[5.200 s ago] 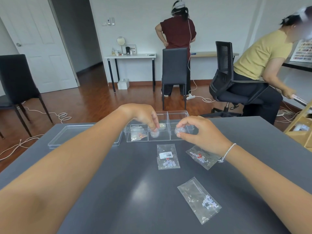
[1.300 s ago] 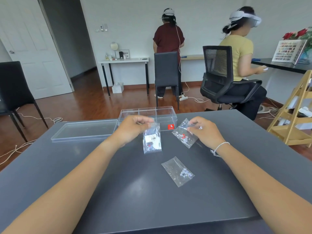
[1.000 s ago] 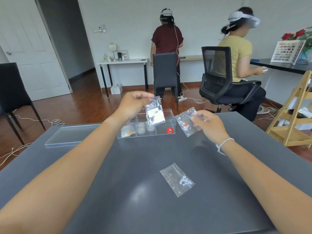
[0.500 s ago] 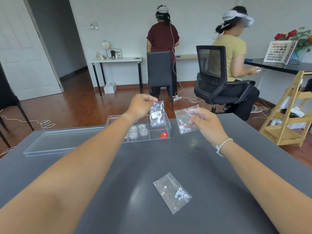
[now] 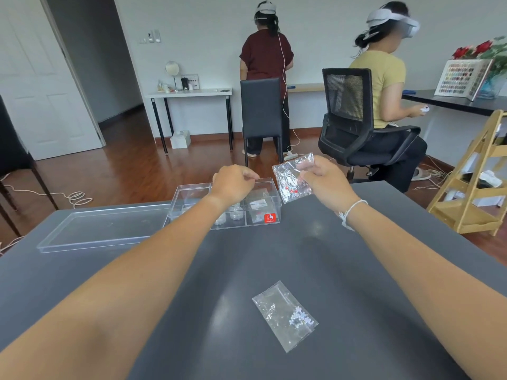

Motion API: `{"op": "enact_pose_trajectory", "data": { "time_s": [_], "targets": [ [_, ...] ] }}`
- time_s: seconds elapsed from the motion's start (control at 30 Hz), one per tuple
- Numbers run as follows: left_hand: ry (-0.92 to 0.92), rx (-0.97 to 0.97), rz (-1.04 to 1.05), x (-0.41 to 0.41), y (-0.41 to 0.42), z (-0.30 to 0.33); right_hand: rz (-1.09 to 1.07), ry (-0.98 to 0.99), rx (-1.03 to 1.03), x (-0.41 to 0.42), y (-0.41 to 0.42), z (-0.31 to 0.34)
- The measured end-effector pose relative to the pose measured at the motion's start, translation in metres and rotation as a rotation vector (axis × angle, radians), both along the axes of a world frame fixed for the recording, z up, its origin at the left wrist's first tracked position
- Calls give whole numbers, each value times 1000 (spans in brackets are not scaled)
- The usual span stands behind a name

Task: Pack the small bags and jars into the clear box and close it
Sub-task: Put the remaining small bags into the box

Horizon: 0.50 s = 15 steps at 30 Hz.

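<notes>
The clear box [image 5: 225, 205] stands open in the middle of the frame, on the far part of the dark counter [image 5: 343, 283]. Its lid [image 5: 101, 231] lies flat on the counter just to the left of it. Inside the box I can see small jars [image 5: 236, 213] in the middle compartment and a small bag with a white label [image 5: 259, 204] in the right compartment, near the red sticker. The left compartment seems to hold something too, but it is too unclear to name.

The left hand [image 5: 233, 182] is above the box with the fingers curled; it seems to hold nothing, so I judge it has let go of its bag. The right hand [image 5: 321, 176] pinches a bag with red pieces [image 5: 290, 179] by its upper edge, in the air just to the right of the box. One more bag with pale beads [image 5: 285, 315] lies flat on the counter in the lower middle of the frame, well apart from the box.

So the task is more than half done, in my judgement. What is left: the red bag, the pale bead bag, and then the lid.
</notes>
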<state>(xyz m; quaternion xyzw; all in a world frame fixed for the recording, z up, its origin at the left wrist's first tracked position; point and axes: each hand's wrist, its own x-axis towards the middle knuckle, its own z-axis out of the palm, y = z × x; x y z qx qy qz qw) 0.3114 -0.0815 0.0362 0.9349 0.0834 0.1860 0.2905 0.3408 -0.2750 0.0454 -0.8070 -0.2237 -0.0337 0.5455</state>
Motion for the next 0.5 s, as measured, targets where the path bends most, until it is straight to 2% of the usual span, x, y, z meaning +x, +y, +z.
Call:
{"op": "enact_pose_trajectory", "data": {
  "time_s": [0.2,0.4,0.5],
  "targets": [
    [-86,-28,-31,-16,19,3,10,-30,-114,3,15,10],
    [-198,-88,75,-58,62,-2,73,-63,-229,10,35,19],
    [-193,-80,138,-80,81,-14,79,-123,-306,15,45,23]
  ]
}}
